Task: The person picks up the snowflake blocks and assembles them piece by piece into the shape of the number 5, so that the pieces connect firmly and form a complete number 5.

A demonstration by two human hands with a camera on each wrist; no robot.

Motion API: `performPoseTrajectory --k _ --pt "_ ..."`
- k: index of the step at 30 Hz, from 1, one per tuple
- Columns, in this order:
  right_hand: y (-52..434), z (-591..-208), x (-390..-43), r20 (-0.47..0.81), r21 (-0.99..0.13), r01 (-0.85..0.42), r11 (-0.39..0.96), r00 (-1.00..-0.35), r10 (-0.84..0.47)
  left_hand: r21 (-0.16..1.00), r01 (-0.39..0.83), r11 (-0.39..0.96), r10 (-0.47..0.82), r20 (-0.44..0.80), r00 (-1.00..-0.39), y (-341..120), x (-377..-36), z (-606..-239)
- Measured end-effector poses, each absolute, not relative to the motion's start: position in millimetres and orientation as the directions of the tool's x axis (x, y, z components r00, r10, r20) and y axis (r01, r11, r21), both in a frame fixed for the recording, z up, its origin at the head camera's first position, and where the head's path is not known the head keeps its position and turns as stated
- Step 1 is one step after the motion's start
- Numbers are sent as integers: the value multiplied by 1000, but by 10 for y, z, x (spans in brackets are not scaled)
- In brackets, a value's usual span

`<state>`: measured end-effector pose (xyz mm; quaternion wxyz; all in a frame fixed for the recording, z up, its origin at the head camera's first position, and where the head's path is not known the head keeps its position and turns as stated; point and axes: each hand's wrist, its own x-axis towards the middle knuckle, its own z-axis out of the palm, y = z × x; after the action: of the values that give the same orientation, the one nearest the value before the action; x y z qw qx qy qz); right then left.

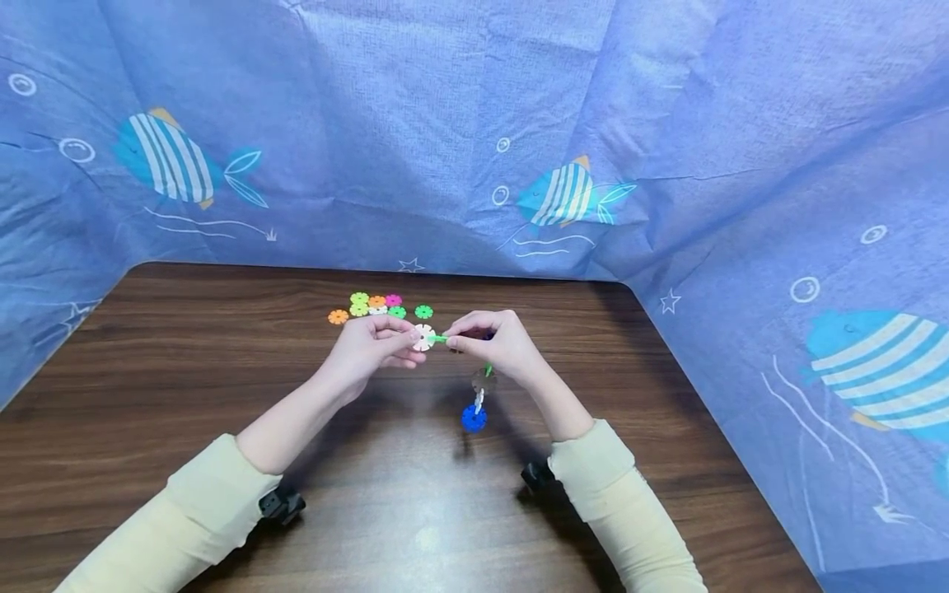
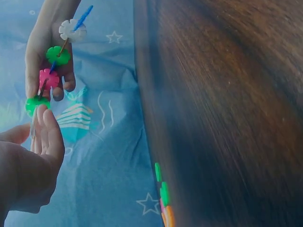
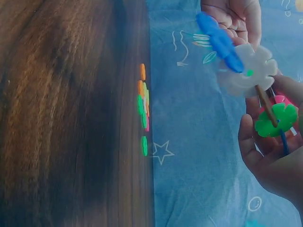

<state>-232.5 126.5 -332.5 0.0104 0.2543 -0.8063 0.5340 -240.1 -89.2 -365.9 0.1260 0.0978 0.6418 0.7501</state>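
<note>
Over the table, my left hand (image 1: 363,350) pinches a white notched plastic disc (image 1: 423,338) between thumb and fingers. Its edge meets a green notched disc (image 1: 441,338), which my right hand (image 1: 500,342) pinches. From that green disc a chain of interlocked discs hangs below the right hand. In the left wrist view it shows a pink disc (image 2: 49,79), a second green disc (image 2: 57,55), a whitish disc (image 2: 72,30) and a blue disc (image 2: 84,18), with darker edge-on pieces linking them. The blue disc (image 1: 474,418) forms the chain's low end, and my right fingers partly hide its upper links.
Loose notched discs lie in a group beyond my hands: yellow (image 1: 359,298), orange (image 1: 338,316), green (image 1: 423,311), pink (image 1: 394,301) and others. A blue fish-print cloth (image 1: 415,165) hangs behind the brown wooden table (image 1: 185,346) and along its right side.
</note>
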Motion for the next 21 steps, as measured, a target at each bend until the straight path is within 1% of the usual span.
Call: performPoseTrajectory --k 5,9,12,16,18,21 --pt "1300 -3390 -2392 289 -861 -420 288 -869 -402 989 -42 -139 327 6 -945 -907 -2407 -3653" --pt "1357 -3507 -2485 290 -868 -419 268 -864 -411 992 22 -121 305 58 -951 -891 -2403 -3627" --pt "1379 -3527 -2497 282 -877 -409 253 -864 -417 992 105 -63 281 119 -952 -873 -2396 -3583" --pt "1360 -3436 -2425 255 -895 -383 230 -861 -439 979 201 42 265 183 -947 -848 -2377 -3522" --pt "1345 -3409 -2403 240 -899 -372 229 -859 -452 972 222 82 272 192 -943 -835 -2363 -3501" --pt "1326 -3429 -2412 209 -904 -346 250 -870 -447 969 221 115 286 180 -941 -810 -2342 -3485"
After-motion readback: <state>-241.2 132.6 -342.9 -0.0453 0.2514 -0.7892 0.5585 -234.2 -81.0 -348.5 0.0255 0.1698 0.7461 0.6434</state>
